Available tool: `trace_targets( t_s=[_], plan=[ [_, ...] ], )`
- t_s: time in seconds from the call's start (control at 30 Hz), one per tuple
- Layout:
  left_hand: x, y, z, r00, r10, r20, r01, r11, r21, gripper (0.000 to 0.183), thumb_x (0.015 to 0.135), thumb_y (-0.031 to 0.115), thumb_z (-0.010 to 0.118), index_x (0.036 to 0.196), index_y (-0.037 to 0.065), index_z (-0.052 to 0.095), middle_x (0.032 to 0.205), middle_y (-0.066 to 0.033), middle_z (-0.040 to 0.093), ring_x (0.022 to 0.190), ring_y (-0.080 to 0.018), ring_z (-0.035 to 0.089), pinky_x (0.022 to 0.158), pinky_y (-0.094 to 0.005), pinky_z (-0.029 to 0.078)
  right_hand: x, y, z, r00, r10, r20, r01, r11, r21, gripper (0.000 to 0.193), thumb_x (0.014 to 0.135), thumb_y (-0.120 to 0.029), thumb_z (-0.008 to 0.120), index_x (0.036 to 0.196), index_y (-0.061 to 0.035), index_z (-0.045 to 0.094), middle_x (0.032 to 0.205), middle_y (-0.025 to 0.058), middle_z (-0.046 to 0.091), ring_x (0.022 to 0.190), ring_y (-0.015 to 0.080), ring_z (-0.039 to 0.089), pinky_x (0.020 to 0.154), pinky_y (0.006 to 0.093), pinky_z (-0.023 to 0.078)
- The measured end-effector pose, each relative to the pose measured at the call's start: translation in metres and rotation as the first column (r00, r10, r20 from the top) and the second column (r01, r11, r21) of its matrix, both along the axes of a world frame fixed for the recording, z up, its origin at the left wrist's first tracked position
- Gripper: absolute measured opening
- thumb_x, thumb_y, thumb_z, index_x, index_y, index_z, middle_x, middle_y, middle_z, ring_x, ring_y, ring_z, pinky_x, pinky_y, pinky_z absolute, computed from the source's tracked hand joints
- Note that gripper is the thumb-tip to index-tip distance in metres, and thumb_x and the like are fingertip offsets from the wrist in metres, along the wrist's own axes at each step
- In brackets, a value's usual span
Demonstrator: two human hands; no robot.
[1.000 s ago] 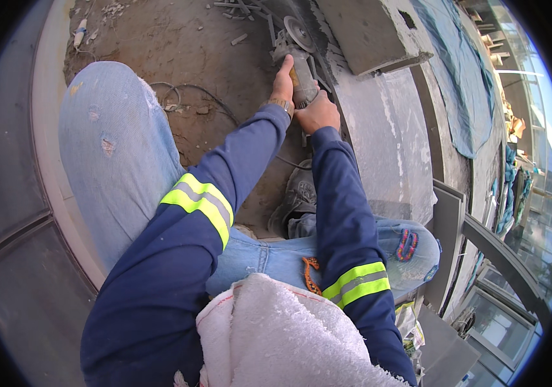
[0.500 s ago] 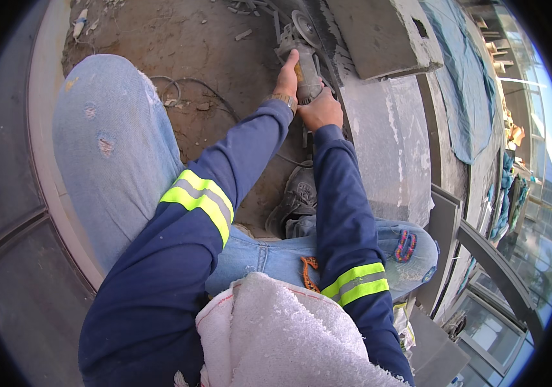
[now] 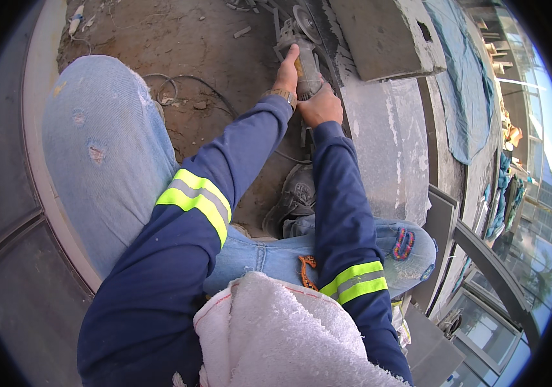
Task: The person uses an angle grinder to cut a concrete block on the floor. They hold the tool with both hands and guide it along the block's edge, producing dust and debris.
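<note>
Both my hands are wrapped round an angle grinder (image 3: 309,69), a dusty grey power tool with a yellowish patch on its body. My left hand (image 3: 286,75) grips the body from the left side, its thumb stretched along the top. Around the rear end of the tool, my right hand (image 3: 323,107) is closed. The grinder's round disc (image 3: 306,24) points away from me, beside the dark edge of a grey slab (image 3: 379,122). Whether it touches that edge I cannot tell. The fingers under the tool are hidden.
A hollow concrete block (image 3: 385,32) rests on the slab at the right. A black cable (image 3: 214,92) loops over the dirt floor (image 3: 218,45), where broken strips lie at the top. My bent knee (image 3: 105,116) is on the left, near a grey panel (image 3: 5,161). Blue cloth (image 3: 459,84) hangs farther right.
The view has shifted very slightly, and my left knee sits a little farther left in the picture. Both hands keep the same hold on the grinder.
</note>
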State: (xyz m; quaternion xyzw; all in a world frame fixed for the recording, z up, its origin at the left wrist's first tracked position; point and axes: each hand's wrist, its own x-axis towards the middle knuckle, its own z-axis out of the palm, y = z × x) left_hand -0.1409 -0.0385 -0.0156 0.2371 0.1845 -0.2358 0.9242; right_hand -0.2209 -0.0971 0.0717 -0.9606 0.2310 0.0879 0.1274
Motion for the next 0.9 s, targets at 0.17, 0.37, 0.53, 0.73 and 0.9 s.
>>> trace_targets(
  t_s=[0.17, 0.37, 0.53, 0.73, 0.9],
  plan=[
    [0.004, 0.000, -0.002, 1.000, 0.000, 0.024, -0.001, 1.000, 0.003, 0.059, 0.092, 0.061, 0.057, 0.103, 0.004, 0.062, 0.083, -0.0140, 0.067, 0.067, -0.0286, 0.067, 0.062, -0.0420, 0.057, 0.005, 0.000, -0.002, 1.000, -0.009, 0.010, 0.009, 1.000, 0.006, 0.079, 0.069, -0.048, 0.081, 0.130, -0.0061, 0.056, 0.118, 0.0209, 0.069, 0.110, 0.0362, 0.067, 0.096, 0.0441, 0.053],
    [0.014, 0.001, -0.009, 1.000, -0.009, 0.030, 0.008, 1.000, 0.017, 0.062, 0.092, 0.063, 0.057, 0.107, 0.003, 0.062, 0.085, -0.0205, 0.068, 0.071, -0.0350, 0.069, 0.066, -0.0478, 0.059, 0.012, 0.001, -0.002, 1.000, -0.003, 0.009, 0.003, 1.000, 0.022, 0.077, 0.069, -0.048, 0.081, 0.128, -0.0056, 0.056, 0.118, 0.0216, 0.068, 0.110, 0.0367, 0.067, 0.096, 0.0443, 0.053],
    [0.021, -0.001, -0.010, 1.000, 0.006, 0.029, -0.006, 1.000, 0.023, 0.059, 0.093, 0.061, 0.056, 0.105, 0.003, 0.062, 0.083, -0.0189, 0.068, 0.069, -0.0339, 0.068, 0.066, -0.0471, 0.059, 0.018, -0.002, -0.007, 1.000, 0.001, 0.007, -0.001, 1.000, 0.024, 0.082, 0.068, -0.049, 0.082, 0.132, -0.0061, 0.056, 0.119, 0.0216, 0.068, 0.111, 0.0362, 0.066, 0.096, 0.0438, 0.053],
    [0.025, 0.000, -0.007, 1.000, 0.009, 0.030, -0.010, 1.000, 0.019, 0.056, 0.093, 0.059, 0.057, 0.104, 0.004, 0.062, 0.084, -0.0176, 0.068, 0.069, -0.0336, 0.068, 0.066, -0.0473, 0.059, 0.025, -0.004, -0.011, 1.000, 0.013, 0.016, -0.014, 1.000, 0.021, 0.083, 0.067, -0.051, 0.082, 0.132, -0.0061, 0.056, 0.119, 0.0221, 0.068, 0.112, 0.0363, 0.066, 0.097, 0.0429, 0.052],
    [0.028, -0.001, -0.004, 0.999, 0.028, 0.043, -0.028, 1.000, 0.013, 0.057, 0.094, 0.058, 0.057, 0.102, 0.002, 0.065, 0.083, -0.0148, 0.068, 0.065, -0.0290, 0.067, 0.063, -0.0419, 0.058, 0.030, -0.007, -0.013, 1.000, 0.009, 0.024, -0.010, 0.999, 0.041, 0.083, 0.067, -0.051, 0.082, 0.132, -0.0063, 0.057, 0.120, 0.0227, 0.068, 0.112, 0.0369, 0.066, 0.097, 0.0425, 0.052]
  ],
)
